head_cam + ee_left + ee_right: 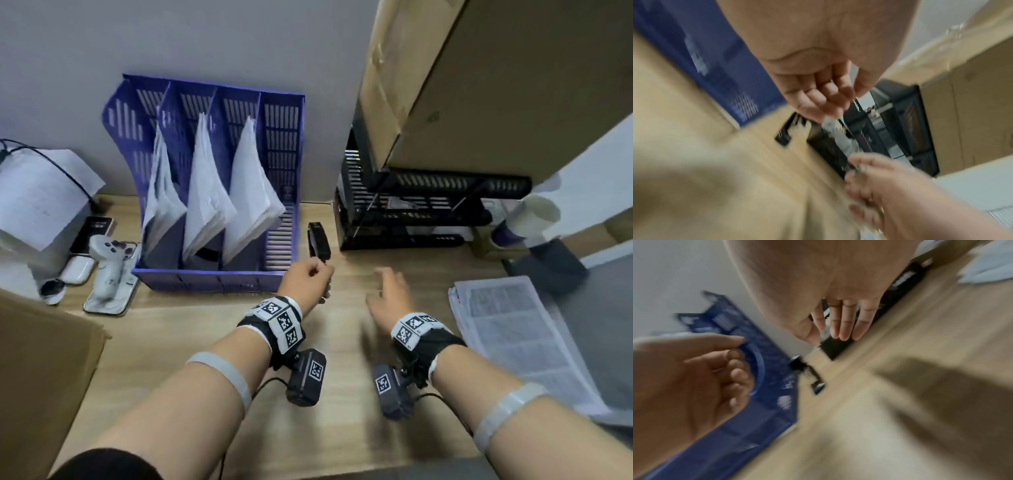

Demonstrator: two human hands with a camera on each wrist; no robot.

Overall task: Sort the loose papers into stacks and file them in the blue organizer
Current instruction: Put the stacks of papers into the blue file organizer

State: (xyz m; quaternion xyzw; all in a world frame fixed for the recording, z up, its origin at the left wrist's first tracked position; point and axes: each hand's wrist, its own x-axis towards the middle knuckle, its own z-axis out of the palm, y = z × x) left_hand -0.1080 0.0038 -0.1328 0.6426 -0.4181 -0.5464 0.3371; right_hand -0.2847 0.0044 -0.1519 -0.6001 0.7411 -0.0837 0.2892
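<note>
**The last stack lies off our right grip, well away from the organizer's free slot**

The remaining loose papers (513, 339) lie flat on the table (191, 346), well to the right of the blue organizer (212, 185), their long axis running away from us and slanting leftward. Three of the organizer's four slots already hold leaning sheets; the rightmost slot (281, 219) shows no paper. Our right hand (390, 294) is much the nearer to the stack, with its fingers straight and relaxed and nothing in them. We judge it should take the stack's near edge and carry it left across to that free slot.

Our left hand (308, 277) hovers just right of the organizer's front corner, fingers curled. Whether it pinches anything we cannot tell: the left wrist view hints at a thin sliver by the fingertips, but the blur is heavy. A black stapler (318, 243) lies just right of the organizer, partly covered by that hand. Farther right of the organizer a black tray rack (428, 209) stands under a cardboard box (496, 85). The stack's far right edge blurs into the frame's distortion.
</note>
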